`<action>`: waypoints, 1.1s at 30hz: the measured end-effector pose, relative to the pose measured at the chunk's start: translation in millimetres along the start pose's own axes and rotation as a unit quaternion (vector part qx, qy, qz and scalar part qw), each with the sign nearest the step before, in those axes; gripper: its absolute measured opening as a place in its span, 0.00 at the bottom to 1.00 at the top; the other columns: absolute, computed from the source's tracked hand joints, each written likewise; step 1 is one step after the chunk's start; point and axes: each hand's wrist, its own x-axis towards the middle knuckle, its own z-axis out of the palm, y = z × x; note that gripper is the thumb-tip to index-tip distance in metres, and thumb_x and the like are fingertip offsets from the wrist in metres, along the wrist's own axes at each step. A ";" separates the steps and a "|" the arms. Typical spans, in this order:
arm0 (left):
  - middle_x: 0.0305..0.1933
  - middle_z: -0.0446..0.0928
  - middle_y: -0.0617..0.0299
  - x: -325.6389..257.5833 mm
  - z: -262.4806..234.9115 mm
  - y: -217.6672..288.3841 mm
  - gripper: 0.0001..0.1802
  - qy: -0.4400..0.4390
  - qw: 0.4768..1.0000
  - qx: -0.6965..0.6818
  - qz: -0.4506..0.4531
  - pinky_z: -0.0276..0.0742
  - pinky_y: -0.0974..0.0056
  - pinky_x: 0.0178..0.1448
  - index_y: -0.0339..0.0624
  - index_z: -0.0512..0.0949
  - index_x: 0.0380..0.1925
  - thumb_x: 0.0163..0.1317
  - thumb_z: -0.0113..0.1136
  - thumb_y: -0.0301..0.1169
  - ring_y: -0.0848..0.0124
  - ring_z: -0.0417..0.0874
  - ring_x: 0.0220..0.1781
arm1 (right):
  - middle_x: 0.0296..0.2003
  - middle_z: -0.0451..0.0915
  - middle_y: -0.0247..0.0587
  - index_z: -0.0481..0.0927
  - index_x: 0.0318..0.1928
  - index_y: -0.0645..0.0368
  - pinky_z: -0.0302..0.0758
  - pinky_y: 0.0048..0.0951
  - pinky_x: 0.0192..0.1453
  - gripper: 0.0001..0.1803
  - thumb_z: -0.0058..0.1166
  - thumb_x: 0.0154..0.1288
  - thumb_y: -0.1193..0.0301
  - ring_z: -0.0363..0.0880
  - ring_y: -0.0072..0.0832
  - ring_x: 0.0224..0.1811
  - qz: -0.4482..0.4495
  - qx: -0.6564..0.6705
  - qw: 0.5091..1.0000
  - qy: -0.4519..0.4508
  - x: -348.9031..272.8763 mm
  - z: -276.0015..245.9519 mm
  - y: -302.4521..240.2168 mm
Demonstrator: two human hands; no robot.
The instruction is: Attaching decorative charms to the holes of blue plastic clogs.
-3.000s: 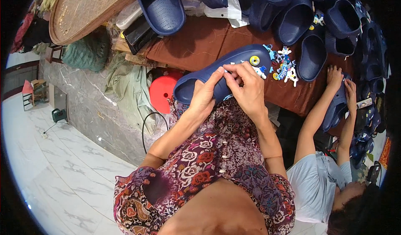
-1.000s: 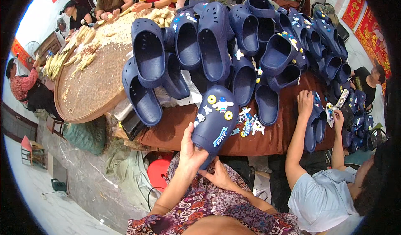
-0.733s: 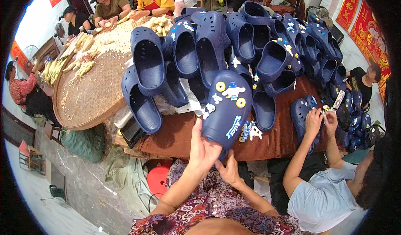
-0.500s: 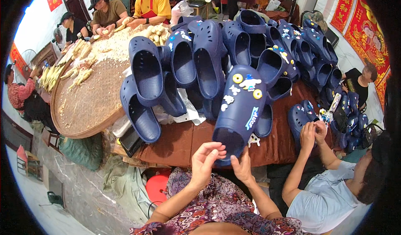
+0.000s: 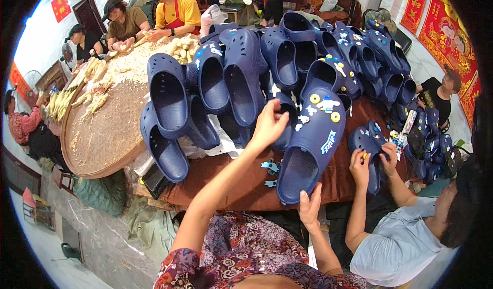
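One navy-blue foam clog point(image 5: 319, 127) carries coloured charms point(image 5: 327, 104); a second clog point(image 5: 167, 104), farther left, looks undecorated. The left hand point(image 5: 271, 123) is empty, fingers loosely bent; the right hand point(image 5: 311, 207) touches the heel point(image 5: 289, 200), grip unclear.

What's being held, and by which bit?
The right grip is at the heel of the front clog; I can't tell whether it holds or just steadies it. The left grip looks empty.

Bare hands, wearer's: two, left hand point(image 5: 270, 124) and right hand point(image 5: 310, 208). Decorated clog point(image 5: 302, 171) beside the right: one, bearing two yellow ring charms point(image 5: 314, 98) and one blue nameplate point(image 5: 328, 142); small white charms point(image 5: 304, 119) too blurred to count. Loose blue charms point(image 5: 269, 166): at least two. Wicker tray point(image 5: 97, 145): one. Piled clogs point(image 5: 241, 78): overlapping, total uncertain.
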 end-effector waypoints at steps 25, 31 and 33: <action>0.31 0.81 0.45 148.1 35.1 -45.0 0.31 0.114 0.935 -0.086 -0.325 0.79 0.63 0.22 0.18 0.72 0.46 0.58 0.57 0.42 0.64 0.85 0.24 | 0.46 0.70 0.49 0.63 0.53 0.69 0.66 0.37 0.57 0.26 0.49 0.65 0.59 0.68 0.32 0.48 0.023 0.099 0.995 0.001 -9.5 -9.8 -6.3; 0.34 0.77 0.48 123.1 31.3 -8.4 0.25 0.155 0.928 -0.191 -0.279 0.76 0.64 0.20 0.22 0.68 0.43 0.62 0.50 0.41 0.64 0.83 0.22 | 0.47 0.70 0.48 0.63 0.53 0.68 0.64 0.36 0.58 0.26 0.49 0.65 0.59 0.67 0.32 0.49 0.036 0.109 0.993 0.021 -13.7 -12.0 -3.0; 0.33 0.77 0.48 110.2 22.3 -2.6 0.26 0.113 0.939 -0.210 -0.249 0.76 0.64 0.20 0.21 0.68 0.43 0.62 0.52 0.41 0.65 0.82 0.21 | 0.46 0.70 0.48 0.63 0.53 0.68 0.64 0.36 0.58 0.26 0.49 0.65 0.59 0.67 0.32 0.49 0.030 0.097 0.995 0.018 -11.3 -13.8 -7.4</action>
